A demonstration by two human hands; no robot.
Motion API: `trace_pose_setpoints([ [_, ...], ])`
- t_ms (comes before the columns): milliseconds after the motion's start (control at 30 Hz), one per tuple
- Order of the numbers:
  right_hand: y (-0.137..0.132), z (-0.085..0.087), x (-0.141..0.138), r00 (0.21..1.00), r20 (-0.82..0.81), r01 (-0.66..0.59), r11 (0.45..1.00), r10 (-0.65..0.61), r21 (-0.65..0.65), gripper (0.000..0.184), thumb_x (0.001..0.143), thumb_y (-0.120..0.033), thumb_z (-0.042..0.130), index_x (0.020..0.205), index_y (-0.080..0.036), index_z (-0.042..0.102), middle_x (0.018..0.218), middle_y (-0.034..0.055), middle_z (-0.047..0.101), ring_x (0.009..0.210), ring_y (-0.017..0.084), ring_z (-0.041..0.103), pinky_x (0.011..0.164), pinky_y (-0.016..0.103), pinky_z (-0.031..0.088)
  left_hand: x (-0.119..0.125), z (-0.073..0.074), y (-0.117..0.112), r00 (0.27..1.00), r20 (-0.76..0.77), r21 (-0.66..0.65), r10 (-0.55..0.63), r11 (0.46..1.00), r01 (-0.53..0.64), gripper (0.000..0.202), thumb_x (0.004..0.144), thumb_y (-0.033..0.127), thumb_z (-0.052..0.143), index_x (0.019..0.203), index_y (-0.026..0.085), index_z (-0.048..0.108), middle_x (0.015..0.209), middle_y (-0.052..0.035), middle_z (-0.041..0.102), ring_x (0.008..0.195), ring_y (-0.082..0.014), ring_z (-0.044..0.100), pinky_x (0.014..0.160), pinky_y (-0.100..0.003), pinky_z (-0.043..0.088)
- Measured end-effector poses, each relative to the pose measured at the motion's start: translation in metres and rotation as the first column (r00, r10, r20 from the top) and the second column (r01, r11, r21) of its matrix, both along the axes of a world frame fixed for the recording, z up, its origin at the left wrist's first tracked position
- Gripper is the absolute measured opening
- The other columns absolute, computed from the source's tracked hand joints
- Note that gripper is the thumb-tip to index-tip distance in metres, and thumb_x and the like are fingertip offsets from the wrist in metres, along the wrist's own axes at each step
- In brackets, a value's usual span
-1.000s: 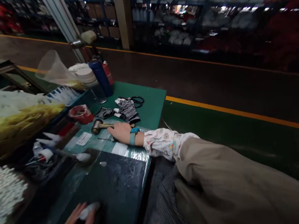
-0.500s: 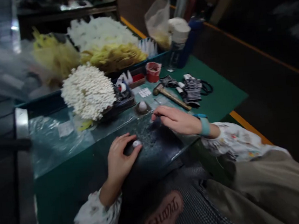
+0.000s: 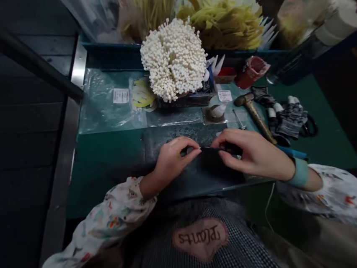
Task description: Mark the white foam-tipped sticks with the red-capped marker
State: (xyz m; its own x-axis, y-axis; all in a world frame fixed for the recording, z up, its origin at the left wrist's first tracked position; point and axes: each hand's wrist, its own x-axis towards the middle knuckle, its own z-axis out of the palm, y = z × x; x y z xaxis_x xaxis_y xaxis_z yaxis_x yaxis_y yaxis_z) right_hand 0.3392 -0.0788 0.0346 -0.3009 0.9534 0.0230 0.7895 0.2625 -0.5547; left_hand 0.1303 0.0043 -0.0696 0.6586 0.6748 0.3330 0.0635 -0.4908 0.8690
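Note:
Over the dark work mat (image 3: 183, 180), my left hand (image 3: 173, 160) is closed in a pinch. Its thumb and index finger meet at a tiny pale spot, too small to make out. My right hand (image 3: 252, 152) faces it, closed on a thin needle-like tool (image 3: 209, 148) whose tip points at the left fingertips. Only a narrow gap separates the two hands. Behind them, a white pointed nozzle-like piece (image 3: 218, 111) rests tilted on a small brown pad (image 3: 207, 117). Beside that lies a slim metal tool (image 3: 239, 117).
A thick bundle of white-tipped sticks (image 3: 174, 58) stands behind my hands. A hammer (image 3: 257, 116) and grey gloves (image 3: 290, 119) lie to the right, near a red cup (image 3: 251, 72) and a bottle (image 3: 315, 47). Yellow strips (image 3: 227, 24) fill the back tray.
My hands have come together in front of me; the left fingers have gone from loosely around a small white piece to a pinch. The view has turned left and moved closer.

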Motion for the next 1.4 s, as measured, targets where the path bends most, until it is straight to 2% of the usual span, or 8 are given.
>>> trace_pose_setpoints([
  [400, 0.004, -0.006, -0.004, 0.999, 0.020, -0.043, 0.999, 0.043, 0.022, 0.017, 0.091, -0.016, 0.054, 0.101, -0.019, 0.068, 0.086, 0.0044, 0.068, 0.075, 0.016, 0.064, 0.068, 0.027, 0.048, 0.000, -0.002, 0.000, 0.999, 0.028, -0.027, -0.017, 0.999, 0.018, 0.004, 0.092, 0.021, 0.073, 0.089, 0.019, 0.070, 0.091, -0.0023, 0.077, 0.089, -0.0155, 0.072, 0.084, -0.028, 0.056],
  [767, 0.006, -0.002, -0.003, 0.995, 0.080, -0.062, 0.998, 0.061, 0.004, 0.017, 0.094, -0.020, 0.053, 0.102, -0.021, 0.068, 0.088, 0.0055, 0.068, 0.078, 0.018, 0.065, 0.067, 0.029, 0.049, 0.000, -0.004, -0.001, 1.000, 0.018, -0.036, -0.025, 0.999, 0.025, 0.005, 0.092, 0.022, 0.073, 0.089, 0.018, 0.071, 0.092, -0.0026, 0.077, 0.089, -0.0159, 0.072, 0.083, -0.028, 0.055],
  [933, 0.014, 0.012, -0.006, 0.940, 0.313, -0.133, 0.991, 0.137, -0.033, 0.020, 0.095, -0.025, 0.052, 0.100, -0.022, 0.070, 0.088, 0.0071, 0.066, 0.069, 0.018, 0.061, 0.056, 0.030, 0.039, 0.001, -0.005, 0.000, 1.000, 0.008, -0.028, -0.024, 0.999, 0.024, 0.006, 0.093, 0.023, 0.072, 0.089, 0.018, 0.071, 0.091, -0.0030, 0.076, 0.088, -0.0162, 0.072, 0.081, -0.028, 0.055],
  [1033, 0.032, 0.028, -0.012, 0.878, 0.421, -0.216, 0.973, 0.228, -0.076, 0.011, 0.090, -0.028, 0.060, 0.090, -0.023, 0.070, 0.082, 0.0052, 0.065, 0.058, 0.013, 0.052, 0.051, 0.030, 0.028, 0.000, -0.004, 0.002, 0.999, -0.019, -0.008, -0.034, 0.999, 0.034, 0.004, 0.092, 0.020, 0.072, 0.089, 0.018, 0.071, 0.088, -0.0014, 0.075, 0.085, -0.0152, 0.070, 0.079, -0.027, 0.053],
  [1100, 0.047, 0.033, -0.017, 0.850, 0.443, -0.257, 0.958, 0.285, -0.124, 0.008, 0.087, -0.031, 0.066, 0.085, -0.024, 0.070, 0.076, 0.0030, 0.063, 0.055, 0.011, 0.050, 0.051, 0.029, 0.027, 0.000, -0.004, 0.003, 0.999, -0.028, 0.011, -0.033, 0.999, 0.033, 0.005, 0.091, 0.019, 0.074, 0.087, 0.018, 0.070, 0.086, -0.0006, 0.074, 0.083, -0.0148, 0.069, 0.076, -0.026, 0.052],
  [1200, 0.065, 0.023, -0.021, 0.831, 0.456, -0.256, 0.947, 0.317, -0.193, 0.020, 0.086, -0.040, 0.072, 0.075, -0.023, 0.069, 0.068, 0.0017, 0.062, 0.062, 0.015, 0.060, 0.057, 0.030, 0.037, 0.000, -0.003, 0.003, 0.999, -0.031, 0.023, -0.029, 0.999, 0.030, 0.007, 0.091, 0.019, 0.074, 0.086, 0.017, 0.069, 0.085, -0.0001, 0.072, 0.082, -0.0146, 0.068, 0.073, -0.025, 0.051],
  [1333, 0.071, -0.010, -0.016, 0.872, 0.457, -0.136, 0.983, 0.177, -0.122, 0.048, 0.086, -0.056, 0.072, 0.057, -0.020, 0.060, 0.063, 0.0039, 0.063, 0.080, 0.024, 0.071, 0.069, 0.037, 0.049, 0.003, -0.006, 0.002, 0.999, -0.037, 0.009, -0.027, 1.000, 0.028, 0.004, 0.093, 0.020, 0.071, 0.092, 0.016, 0.069, 0.090, -0.0016, 0.072, 0.087, -0.0158, 0.069, 0.077, -0.026, 0.053],
  [1400, 0.071, -0.016, -0.014, 0.854, 0.492, -0.132, 0.985, 0.168, -0.107, 0.055, 0.088, -0.061, 0.069, 0.054, -0.020, 0.057, 0.062, 0.0046, 0.064, 0.083, 0.025, 0.073, 0.070, 0.039, 0.051, 0.004, -0.007, 0.000, 0.999, -0.034, -0.001, -0.029, 1.000, 0.029, 0.005, 0.094, 0.020, 0.070, 0.097, 0.016, 0.070, 0.094, -0.0029, 0.072, 0.091, -0.0167, 0.069, 0.081, -0.027, 0.054],
])
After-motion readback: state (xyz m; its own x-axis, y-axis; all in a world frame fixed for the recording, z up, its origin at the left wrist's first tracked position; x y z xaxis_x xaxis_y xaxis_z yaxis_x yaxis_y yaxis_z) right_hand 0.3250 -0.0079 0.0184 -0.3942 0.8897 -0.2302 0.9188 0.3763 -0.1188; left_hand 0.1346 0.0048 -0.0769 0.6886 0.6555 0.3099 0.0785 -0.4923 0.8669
